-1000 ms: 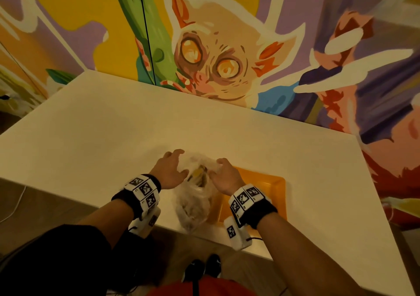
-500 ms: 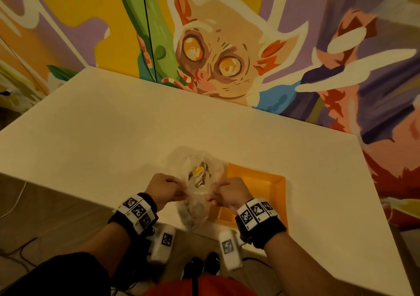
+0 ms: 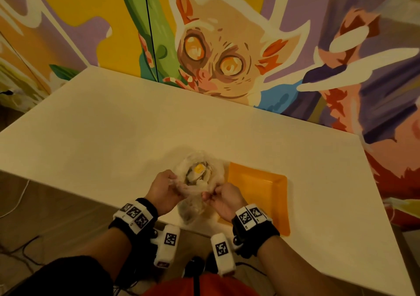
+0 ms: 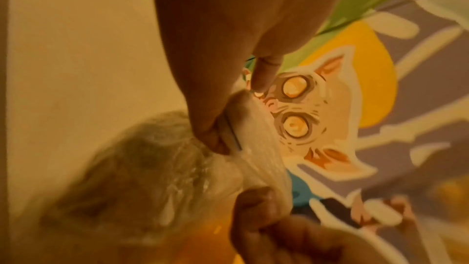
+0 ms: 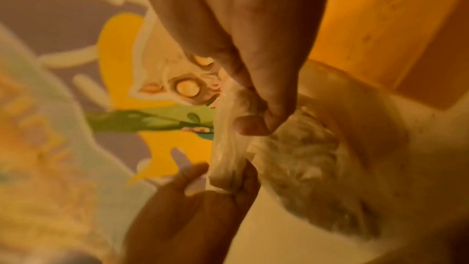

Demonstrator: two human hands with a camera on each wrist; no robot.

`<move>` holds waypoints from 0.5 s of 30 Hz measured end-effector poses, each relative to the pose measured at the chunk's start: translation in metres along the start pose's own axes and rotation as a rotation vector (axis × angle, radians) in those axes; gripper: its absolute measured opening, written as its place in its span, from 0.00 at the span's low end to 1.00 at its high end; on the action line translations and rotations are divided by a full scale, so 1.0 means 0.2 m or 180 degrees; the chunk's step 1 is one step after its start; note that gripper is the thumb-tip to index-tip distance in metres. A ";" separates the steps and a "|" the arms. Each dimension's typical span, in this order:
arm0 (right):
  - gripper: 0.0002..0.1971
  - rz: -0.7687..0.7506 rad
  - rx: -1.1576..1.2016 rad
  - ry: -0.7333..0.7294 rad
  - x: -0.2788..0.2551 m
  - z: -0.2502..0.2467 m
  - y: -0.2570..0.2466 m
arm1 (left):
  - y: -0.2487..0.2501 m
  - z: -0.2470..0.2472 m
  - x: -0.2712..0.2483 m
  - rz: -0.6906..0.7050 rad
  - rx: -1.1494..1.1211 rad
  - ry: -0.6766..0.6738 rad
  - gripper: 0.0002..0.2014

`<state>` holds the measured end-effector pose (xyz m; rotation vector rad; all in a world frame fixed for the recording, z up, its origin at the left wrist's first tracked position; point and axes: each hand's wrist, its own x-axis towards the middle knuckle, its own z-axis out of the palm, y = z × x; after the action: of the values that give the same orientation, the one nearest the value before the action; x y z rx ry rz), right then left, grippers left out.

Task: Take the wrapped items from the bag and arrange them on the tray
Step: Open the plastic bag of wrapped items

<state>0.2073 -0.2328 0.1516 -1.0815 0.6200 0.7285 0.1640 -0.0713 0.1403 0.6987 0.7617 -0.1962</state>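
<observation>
Left hand (image 3: 164, 187) and right hand (image 3: 223, 199) both pinching clear bag (image 3: 200, 182) rim, mouth spread; wrapped items (image 3: 198, 173) inside. Orange tray (image 3: 261, 195) touching bag's right side, on white table (image 3: 113, 136).

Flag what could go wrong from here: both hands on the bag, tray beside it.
1. The bag overhangs the table's near edge; wrapped items could spill off.
2. Left hand and right hand both pinch thin plastic; it may tear.
3. The tray could get nudged.

Bag (image 3: 200, 182) pinched between left hand (image 3: 162, 190) and right hand (image 3: 223, 199); tray (image 3: 261, 195) just right of the grip, on table (image 3: 113, 136).
</observation>
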 end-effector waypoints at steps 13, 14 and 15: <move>0.18 -0.1439 -0.3476 0.0947 0.13 0.01 -0.05 | -0.04 -0.10 0.06 0.1477 0.4146 0.1237 0.10; 0.14 -0.1409 -0.3457 0.0942 0.13 0.00 -0.06 | -0.05 -0.11 0.07 0.1487 0.4118 0.1187 0.09; 0.10 -0.1305 -0.3353 0.0932 0.13 0.00 -0.07 | -0.05 -0.11 0.08 0.1420 0.3978 0.1113 0.11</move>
<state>0.2343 -0.2321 0.1399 -2.2388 0.1991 0.5189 0.1583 -0.0630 0.1129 2.1063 0.7415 -0.1251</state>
